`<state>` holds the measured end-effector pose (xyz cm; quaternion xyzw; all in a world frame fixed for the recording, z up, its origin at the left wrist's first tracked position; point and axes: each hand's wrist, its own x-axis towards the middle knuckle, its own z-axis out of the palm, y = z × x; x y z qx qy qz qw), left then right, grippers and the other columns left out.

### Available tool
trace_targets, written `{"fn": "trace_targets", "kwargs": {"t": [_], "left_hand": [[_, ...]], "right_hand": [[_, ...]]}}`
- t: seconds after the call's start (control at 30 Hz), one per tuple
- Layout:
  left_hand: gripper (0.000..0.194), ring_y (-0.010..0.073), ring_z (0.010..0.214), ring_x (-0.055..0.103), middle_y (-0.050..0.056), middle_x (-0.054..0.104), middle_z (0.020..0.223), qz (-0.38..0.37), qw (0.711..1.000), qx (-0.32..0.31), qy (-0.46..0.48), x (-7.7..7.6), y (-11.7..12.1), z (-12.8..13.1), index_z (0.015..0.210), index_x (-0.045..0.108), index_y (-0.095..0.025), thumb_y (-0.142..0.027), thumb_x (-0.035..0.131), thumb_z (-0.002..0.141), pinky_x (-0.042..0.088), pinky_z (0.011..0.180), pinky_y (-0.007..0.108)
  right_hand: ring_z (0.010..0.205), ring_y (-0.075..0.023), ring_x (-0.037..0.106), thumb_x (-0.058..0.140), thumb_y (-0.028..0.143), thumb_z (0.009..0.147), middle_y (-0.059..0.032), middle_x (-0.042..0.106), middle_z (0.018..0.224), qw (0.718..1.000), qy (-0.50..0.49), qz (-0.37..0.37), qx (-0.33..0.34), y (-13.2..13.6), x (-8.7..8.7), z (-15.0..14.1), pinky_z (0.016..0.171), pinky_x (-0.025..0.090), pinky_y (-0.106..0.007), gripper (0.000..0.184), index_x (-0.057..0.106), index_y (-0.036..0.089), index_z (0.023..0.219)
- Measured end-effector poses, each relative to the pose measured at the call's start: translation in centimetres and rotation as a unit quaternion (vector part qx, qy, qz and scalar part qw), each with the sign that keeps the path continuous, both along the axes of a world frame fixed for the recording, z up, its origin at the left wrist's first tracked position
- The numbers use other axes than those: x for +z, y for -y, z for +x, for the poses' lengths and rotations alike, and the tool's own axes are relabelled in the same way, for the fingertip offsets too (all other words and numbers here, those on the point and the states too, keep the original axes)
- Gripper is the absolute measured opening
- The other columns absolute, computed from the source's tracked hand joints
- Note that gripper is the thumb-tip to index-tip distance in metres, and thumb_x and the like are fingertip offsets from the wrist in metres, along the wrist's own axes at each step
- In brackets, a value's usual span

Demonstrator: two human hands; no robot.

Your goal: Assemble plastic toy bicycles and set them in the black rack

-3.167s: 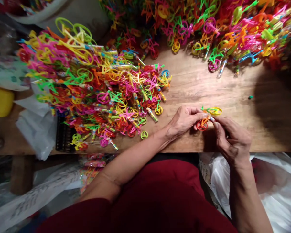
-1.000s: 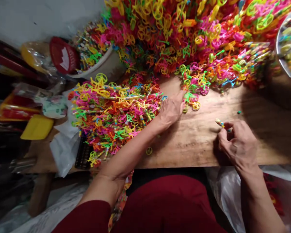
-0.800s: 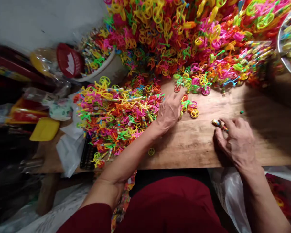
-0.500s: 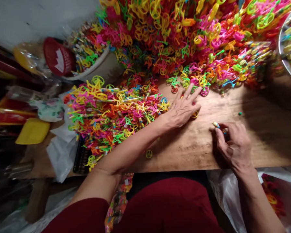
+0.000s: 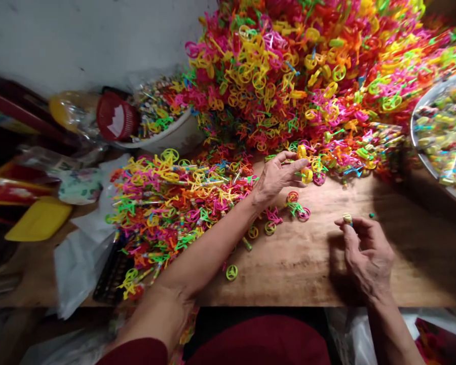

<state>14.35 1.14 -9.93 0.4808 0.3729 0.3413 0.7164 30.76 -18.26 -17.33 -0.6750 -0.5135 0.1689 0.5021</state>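
Observation:
My left hand [image 5: 279, 177] is closed in a pinch on a small yellow plastic toy bicycle [image 5: 307, 176], in front of the big pile of bright toy bicycles [image 5: 258, 86]. Between the fingers of my right hand [image 5: 370, 256] is a short candy-filled tube [image 5: 347, 219] with a pale end, held just above the wooden table [image 5: 296, 268]. A green toy bicycle [image 5: 296, 208] with red and pink wheels lies below my left hand, beside a pink one [image 5: 274, 217]. Under my left forearm spreads a heap of toy bicycles with candy tubes [image 5: 182, 203].
A metal-rimmed basin [image 5: 412, 134] of wrapped candies stands at the right. At the back left, a red basket [image 5: 116, 114] rests by a pale tub [image 5: 186, 133] of small pieces. A tiny green ball [image 5: 371, 215] and a loose yellow-green wheel [image 5: 231, 272] lie on the table.
My left hand was spread flat over toy bicycles; it has lifted with a yellow one, and several others lie nearer me. My right hand still holds the tube, turned more upright. The view has tilted up.

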Motion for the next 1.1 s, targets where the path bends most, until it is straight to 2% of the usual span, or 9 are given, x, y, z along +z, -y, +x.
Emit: {"fn": "trace_targets", "kwargs": {"t": [0.13,0.27,0.4,0.53,0.7,0.83,0.93,1.03,1.1], "left_hand": [[0.045,0.0160,0.062,0.074,0.004,0.075,0.094,-0.080,0.996,-0.047,0.013,0.7,1.1,-0.5,0.115,0.050,-0.020,-0.029,0.080,0.083,0.053,0.053,0.023],[0.030,0.0154,0.064,0.074,0.018,0.076,0.112,-0.156,0.979,-0.127,0.016,0.5,2.6,-0.6,0.122,0.055,-0.012,-0.021,0.061,0.094,0.053,0.054,0.023],[0.039,0.0119,0.058,0.068,0.023,0.075,0.117,-0.175,0.975,-0.137,0.026,-0.3,4.0,-0.6,0.129,0.055,-0.010,-0.023,0.058,0.093,0.043,0.049,0.021],[0.037,0.0082,0.053,0.058,0.020,0.077,0.109,-0.169,0.974,-0.153,0.012,-0.4,4.5,-0.6,0.122,0.058,-0.010,-0.023,0.061,0.088,0.030,0.045,0.020],[0.017,0.0037,0.049,0.044,0.004,0.070,0.074,-0.142,0.969,-0.178,-0.091,-0.5,5.0,0.2,0.086,0.059,-0.014,-0.019,0.072,0.076,0.024,0.048,0.019],[0.016,0.0052,0.051,0.041,-0.005,0.055,0.057,0.046,0.941,-0.238,-0.237,-0.7,5.5,0.5,0.074,0.065,-0.014,-0.025,0.076,0.074,0.024,0.050,0.020],[0.015,0.0069,0.056,0.047,-0.003,0.060,0.060,0.154,0.913,-0.267,-0.266,-0.4,5.3,0.5,0.072,0.071,-0.013,-0.028,0.072,0.077,0.029,0.053,0.020],[0.015,0.0060,0.053,0.047,-0.001,0.066,0.066,0.062,0.934,-0.275,-0.219,0.2,5.0,0.3,0.078,0.072,-0.013,-0.028,0.072,0.077,0.031,0.051,0.019],[0.017,0.0044,0.048,0.045,-0.002,0.064,0.064,-0.012,0.948,-0.261,-0.184,0.2,5.1,0.2,0.079,0.069,-0.013,-0.029,0.073,0.077,0.030,0.047,0.018]], "right_hand": [[0.078,-0.0191,0.071,0.065,0.045,0.096,-0.0062,0.073,0.090,0.993,-0.109,-0.040,-0.025,0.9,0.4,-0.3,0.070,0.057,-0.032,0.028,0.067,0.021,0.111],[0.083,-0.0188,0.068,0.063,0.047,0.096,-0.0079,0.072,0.098,0.992,-0.113,-0.037,-0.038,0.5,1.7,-0.9,0.073,0.056,-0.033,0.032,0.069,0.022,0.114],[0.079,-0.0168,0.065,0.057,0.046,0.100,-0.0060,0.071,0.097,0.994,-0.097,-0.036,-0.021,-0.5,2.4,-1.6,0.068,0.051,-0.030,0.029,0.069,0.022,0.112],[0.074,-0.0149,0.064,0.061,0.041,0.098,-0.0038,0.071,0.091,0.997,-0.069,-0.033,-0.030,-0.1,2.2,-1.4,0.066,0.050,-0.028,0.022,0.070,0.022,0.106],[0.076,-0.0168,0.068,0.063,0.038,0.097,-0.0053,0.073,0.091,0.996,-0.060,-0.016,-0.058,0.4,2.1,-0.6,0.069,0.054,-0.030,0.021,0.069,0.022,0.109],[0.080,-0.0180,0.069,0.067,0.037,0.093,-0.0092,0.075,0.108,1.000,0.000,-0.003,-0.028,-1.0,3.3,-0.1,0.069,0.055,-0.030,0.031,0.070,0.022,0.120],[0.068,-0.0144,0.063,0.069,0.033,0.090,-0.0045,0.075,0.091,0.998,0.026,-0.032,0.049,-2.0,3.9,0.6,0.062,0.050,-0.027,0.020,0.075,0.021,0.106],[0.056,-0.0105,0.053,0.068,0.031,0.090,0.0014,0.066,0.069,0.997,0.010,-0.054,0.061,-2.0,3.9,1.0,0.053,0.041,-0.024,0.011,0.073,0.021,0.089],[0.055,-0.0102,0.053,0.068,0.031,0.090,0.0022,0.066,0.069,0.996,-0.018,-0.054,0.064,-1.6,3.7,0.8,0.052,0.040,-0.023,0.011,0.073,0.022,0.088]]}}
